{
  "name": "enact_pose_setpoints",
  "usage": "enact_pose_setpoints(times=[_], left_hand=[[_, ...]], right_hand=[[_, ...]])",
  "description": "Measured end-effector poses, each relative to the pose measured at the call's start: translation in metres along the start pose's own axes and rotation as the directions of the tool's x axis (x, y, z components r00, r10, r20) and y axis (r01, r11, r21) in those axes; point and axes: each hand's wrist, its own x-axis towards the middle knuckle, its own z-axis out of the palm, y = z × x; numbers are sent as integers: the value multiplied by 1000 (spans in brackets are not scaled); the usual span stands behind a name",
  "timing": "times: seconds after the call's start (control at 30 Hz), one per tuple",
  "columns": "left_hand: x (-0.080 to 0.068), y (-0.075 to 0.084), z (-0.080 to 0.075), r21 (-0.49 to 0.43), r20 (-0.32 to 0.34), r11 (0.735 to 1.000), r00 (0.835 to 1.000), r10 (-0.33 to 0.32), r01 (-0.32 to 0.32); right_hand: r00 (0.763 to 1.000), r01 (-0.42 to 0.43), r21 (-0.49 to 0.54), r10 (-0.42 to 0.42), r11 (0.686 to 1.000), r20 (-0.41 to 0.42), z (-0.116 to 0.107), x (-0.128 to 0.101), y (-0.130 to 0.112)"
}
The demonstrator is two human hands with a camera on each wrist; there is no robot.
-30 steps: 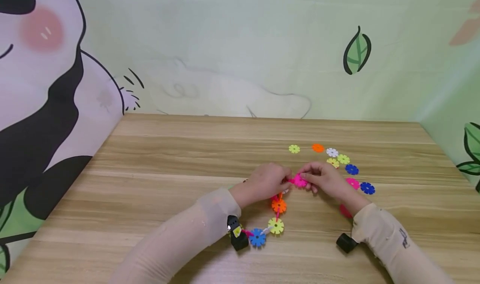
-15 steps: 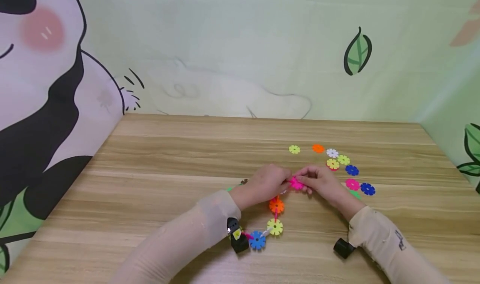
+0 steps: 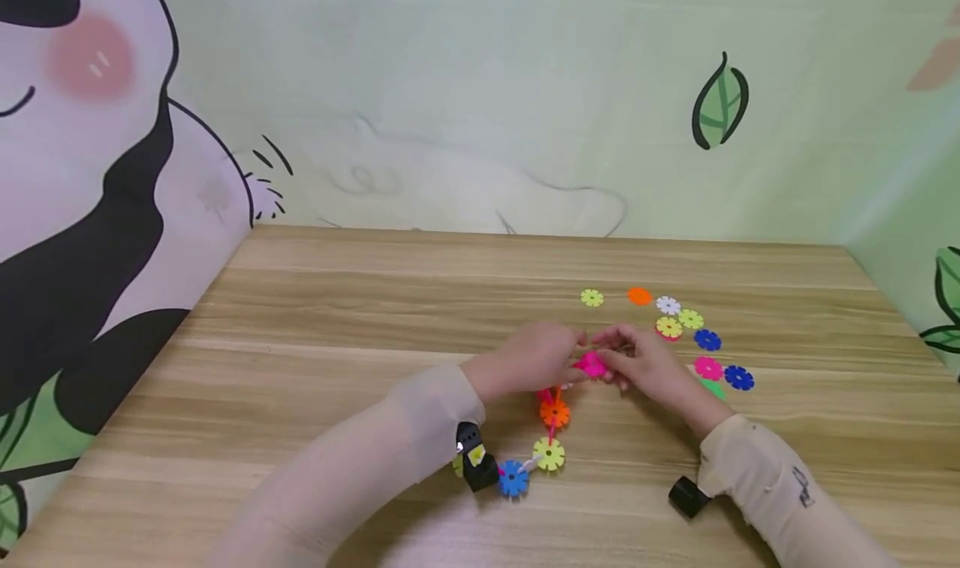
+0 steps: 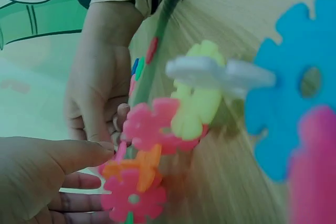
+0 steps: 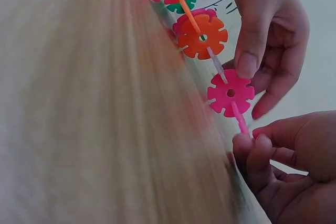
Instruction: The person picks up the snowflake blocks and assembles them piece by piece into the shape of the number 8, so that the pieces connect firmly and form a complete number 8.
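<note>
My left hand (image 3: 536, 358) pinches a bright pink snowflake disc (image 5: 241, 85) between thumb and fingers, at one end of a linked chain of such discs. Edge-on, another pink disc (image 5: 240, 118) slots into its rim. Thumb and fingertips of my right hand (image 3: 652, 368) grip that edge-on disc and partly cover it. Along the chain toward the person follow an orange disc (image 3: 555, 414), a yellow disc (image 3: 550, 454) and a blue disc (image 3: 513, 479), joined by upright connecting discs. My left wrist and its camera hide the rest of the chain.
Several loose discs lie flat behind and right of the hands on the wooden table (image 3: 337, 301), among them a yellow-green one (image 3: 592, 298), an orange one (image 3: 640, 296) and a dark blue one (image 3: 739, 378). A painted wall (image 3: 450, 134) rises behind the table.
The right hand and the pink discs have shifted slightly left, uncovering a green disc by the right wrist. Fingers of the left hand have lifted a little, while the chain hangs on nearly in place.
</note>
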Motion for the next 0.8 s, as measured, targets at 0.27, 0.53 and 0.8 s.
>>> enact_pose_setpoints(times=[0.27, 0.53, 0.8], left_hand=[[13, 7, 9, 60, -5, 998, 1000, 19, -18], [11, 2, 17, 48, -59, 999, 998, 12, -9], [4, -1, 17, 5, -85, 1000, 996, -23, 23]], right_hand=[[994, 12, -180, -31, 984, -106, -21, -5, -6], [975, -76, -447, -28, 891, -220, -55, -4, 7], [977, -134, -548, 18, 826, -212, -71, 5, 23]])
